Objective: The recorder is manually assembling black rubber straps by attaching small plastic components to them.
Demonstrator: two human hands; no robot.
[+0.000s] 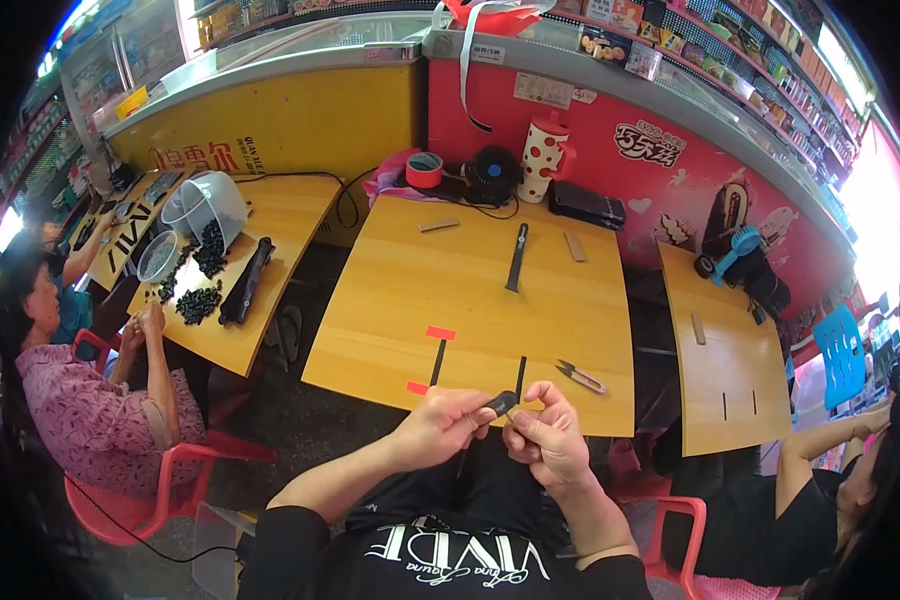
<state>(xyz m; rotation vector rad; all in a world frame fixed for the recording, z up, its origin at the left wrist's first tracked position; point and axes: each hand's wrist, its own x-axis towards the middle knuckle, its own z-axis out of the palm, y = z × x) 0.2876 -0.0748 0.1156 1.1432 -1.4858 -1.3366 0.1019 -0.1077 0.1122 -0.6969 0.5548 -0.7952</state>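
Note:
Both my hands meet just past the near edge of the wooden table (370,330). Between the thumb and fingers of my left hand (444,425) is a small black strap piece (503,403), its rounded end poking out toward the right. My right hand (552,438) is pinched close against that end; whatever it grips is too small to make out. A pair of thread snips (580,377) lies on the table beyond my right hand. Two narrow black strips, the left strip (438,362) between red tape pieces (441,333) and the right strip (522,372), lie near the front edge.
Farther back lie a black strap (517,257) and two small beige pieces (575,247). Tape (425,170), a polka-dot tumbler (544,160) and a black case (587,205) line the back. People sit at side tables; the left table holds black parts (200,304) and a tipped tub (210,205).

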